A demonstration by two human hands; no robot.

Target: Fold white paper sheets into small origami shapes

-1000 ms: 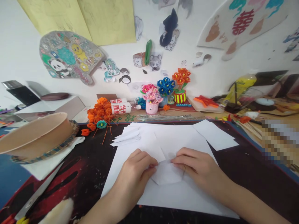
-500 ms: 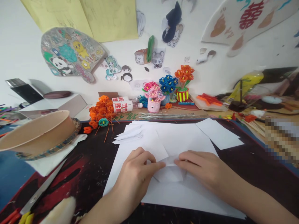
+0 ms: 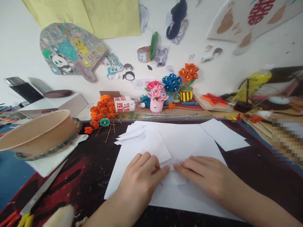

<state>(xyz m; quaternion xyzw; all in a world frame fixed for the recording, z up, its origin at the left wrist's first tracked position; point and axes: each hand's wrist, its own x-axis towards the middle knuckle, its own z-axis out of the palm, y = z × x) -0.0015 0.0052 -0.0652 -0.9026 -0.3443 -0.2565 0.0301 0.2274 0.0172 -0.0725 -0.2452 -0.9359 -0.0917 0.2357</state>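
Note:
A small piece of folded white paper [image 3: 175, 178] lies on large white sheets [image 3: 189, 138], between my two hands. My left hand [image 3: 143, 176] is closed, thumb and curled fingers at the paper's left end. From the other side my right hand [image 3: 205, 175] grips it, its thumb and fingertips pressed along the upper fold. The two thumbs almost meet there. Fingers cover both ends of the piece. Just above it rests a white paper rectangle [image 3: 156, 146]. Some folded white strips [image 3: 131, 136] are piled at the upper left of the sheets.
Open scissors [image 3: 35, 198] and a round wooden hoop [image 3: 40, 132] are at left. Loose paper [image 3: 226, 135] lies at right. Orange pipe-cleaner flowers [image 3: 101, 110], thin wires [image 3: 170, 116] and a pink flower pot [image 3: 156, 105] line the back.
Both thumbs have moved closer together along the fold. My right hand's fingers have shifted slightly down and flattened against the paper. The camera view has shifted slightly.

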